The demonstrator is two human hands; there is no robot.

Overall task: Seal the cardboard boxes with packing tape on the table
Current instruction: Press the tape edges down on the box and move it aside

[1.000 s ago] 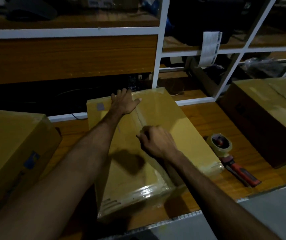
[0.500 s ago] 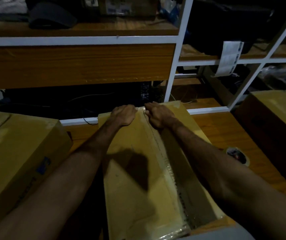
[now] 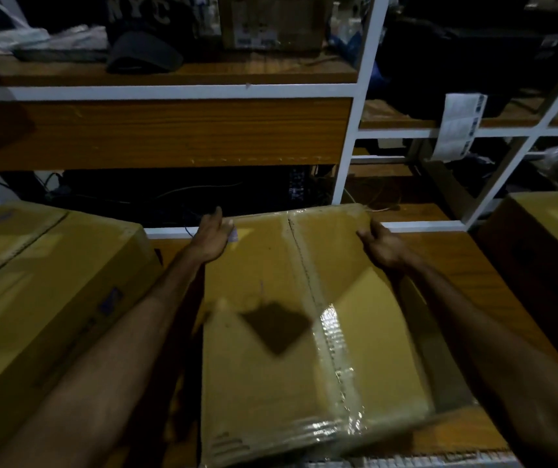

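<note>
The cardboard box (image 3: 271, 332) lies flat on the wooden table (image 3: 467, 265) directly in front of me, its top flaps closed along a centre seam that runs away from me toward the far edge. A strip of clear packing tape (image 3: 330, 329) covers that seam; the film is glossy and wrinkled, catches the light near the middle of the lid, and wraps over the near edge in shiny bands. The board itself is matte, tan and smooth, with one dark angular shadow on the left flap. My left hand (image 3: 211, 238) rests at the far left corner of the lid, fingers straight and loosely together, palm turned against the box's edge and touching it. My right hand (image 3: 380, 246) sits at the far right corner, fingers bent over the edge; whether they actually clamp the board I cannot tell, as the frame is dim and blurred there. A second cardboard box (image 3: 44, 282) stands just beside the first on my left, larger, with a blue mark on its side. A third box (image 3: 548, 238) stands well apart on my right, mostly in shadow. Behind the table rises a shelf unit (image 3: 352, 136) of white metal framing and wood-grain panels, and a dark cap (image 3: 142, 49) lies on its upper board.
</note>
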